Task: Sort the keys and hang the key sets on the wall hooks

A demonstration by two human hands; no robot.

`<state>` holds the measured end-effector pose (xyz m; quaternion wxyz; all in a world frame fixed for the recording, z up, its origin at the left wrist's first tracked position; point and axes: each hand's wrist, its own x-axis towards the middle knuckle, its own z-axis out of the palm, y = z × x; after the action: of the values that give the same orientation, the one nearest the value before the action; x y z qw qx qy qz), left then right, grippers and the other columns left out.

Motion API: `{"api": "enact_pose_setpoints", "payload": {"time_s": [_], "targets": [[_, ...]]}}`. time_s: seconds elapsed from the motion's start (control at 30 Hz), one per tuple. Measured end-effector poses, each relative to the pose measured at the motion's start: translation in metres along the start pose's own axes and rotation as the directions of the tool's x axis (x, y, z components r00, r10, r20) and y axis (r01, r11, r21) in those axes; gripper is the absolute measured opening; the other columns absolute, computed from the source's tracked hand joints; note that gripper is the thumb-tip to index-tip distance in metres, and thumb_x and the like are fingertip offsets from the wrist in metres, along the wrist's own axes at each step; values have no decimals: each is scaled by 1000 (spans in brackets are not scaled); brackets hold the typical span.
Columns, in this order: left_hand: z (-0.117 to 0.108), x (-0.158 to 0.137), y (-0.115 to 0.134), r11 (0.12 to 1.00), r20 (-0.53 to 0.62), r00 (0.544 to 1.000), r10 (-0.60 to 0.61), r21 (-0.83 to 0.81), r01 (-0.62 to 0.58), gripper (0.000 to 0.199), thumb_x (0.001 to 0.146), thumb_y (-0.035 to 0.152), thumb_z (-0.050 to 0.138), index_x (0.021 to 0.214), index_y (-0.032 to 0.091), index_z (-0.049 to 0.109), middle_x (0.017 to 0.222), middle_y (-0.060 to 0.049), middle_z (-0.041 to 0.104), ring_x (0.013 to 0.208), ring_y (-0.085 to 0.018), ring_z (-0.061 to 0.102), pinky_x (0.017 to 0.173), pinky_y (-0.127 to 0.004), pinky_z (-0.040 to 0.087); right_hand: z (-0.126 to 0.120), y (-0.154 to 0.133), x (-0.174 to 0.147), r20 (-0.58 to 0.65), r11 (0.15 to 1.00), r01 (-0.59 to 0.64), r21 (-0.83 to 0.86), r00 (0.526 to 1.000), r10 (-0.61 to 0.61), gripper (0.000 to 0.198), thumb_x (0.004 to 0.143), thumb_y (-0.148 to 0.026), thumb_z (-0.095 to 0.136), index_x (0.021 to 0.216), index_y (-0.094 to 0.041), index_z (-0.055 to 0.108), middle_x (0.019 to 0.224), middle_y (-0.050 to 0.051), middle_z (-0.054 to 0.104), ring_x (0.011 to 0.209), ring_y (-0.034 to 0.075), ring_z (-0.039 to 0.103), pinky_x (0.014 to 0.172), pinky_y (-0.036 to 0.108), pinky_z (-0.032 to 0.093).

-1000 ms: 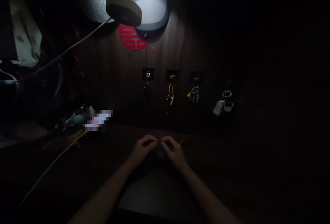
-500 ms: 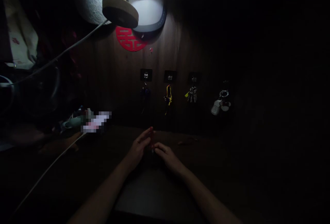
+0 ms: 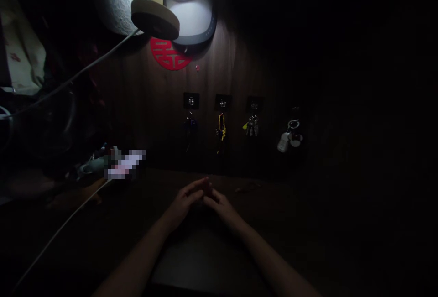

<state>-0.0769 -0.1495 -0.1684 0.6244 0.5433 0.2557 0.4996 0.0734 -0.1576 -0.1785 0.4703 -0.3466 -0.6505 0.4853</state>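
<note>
In the dim light my left hand [image 3: 185, 200] reaches over the dark surface [image 3: 201, 260], its fingers drawn together toward the tips of my right hand [image 3: 219, 203]. The fingertips of both hands meet or nearly meet. My right hand's thumb and fingers are bent in a pinch. Anything between the fingers is hidden by them and the darkness. Just right of the hands lies a thin, dark brownish thing [image 3: 247, 188], too dim to name.
Key bunches hang from hooks on the wooden panel, one with a yellow cord [image 3: 221, 126], another with white tags [image 3: 289, 138]. Above are a lit lamp with a round base [image 3: 155, 18], a cap [image 3: 195, 21] and a red paper cutout [image 3: 167, 55]. A white cable [image 3: 65, 224] runs left.
My hands have come closer together, the left one moving slightly down and right. A small pale glint at my right fingertips is now out of sight. The view has shifted slightly.
</note>
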Motion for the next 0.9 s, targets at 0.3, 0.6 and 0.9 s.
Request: {"api": "enact_pose_setpoints", "payload": {"time_s": [0.3,0.6,0.9], "targets": [[-1,2,-1,995,15,997,78,59,-78,48,74,26,61,121,25,51,127,-6,52,119,-23,45,101,-39,32,-6,8,5,-233,998,31,-46,972,-41,25,75,-41,56,87,-21,48,67,-5,55,54,10,51,52,22,41],[-1,4,-3,988,-35,995,94,128,-89,52,74,29,60,124,25,47,129,-5,50,120,-23,44,102,-39,32,-10,6,5,-288,983,30,-179,954,-82,30,78,-48,48,72,-19,50,57,-5,45,50,8,43,46,19,35],[-12,11,-8,876,-196,966,170,478,-57,30,75,35,50,96,19,63,101,-5,66,100,-22,58,90,-35,42,-22,4,10,-405,988,38,-148,909,-96,35,73,-53,51,66,-18,51,50,-5,46,44,8,43,41,19,33]]}}
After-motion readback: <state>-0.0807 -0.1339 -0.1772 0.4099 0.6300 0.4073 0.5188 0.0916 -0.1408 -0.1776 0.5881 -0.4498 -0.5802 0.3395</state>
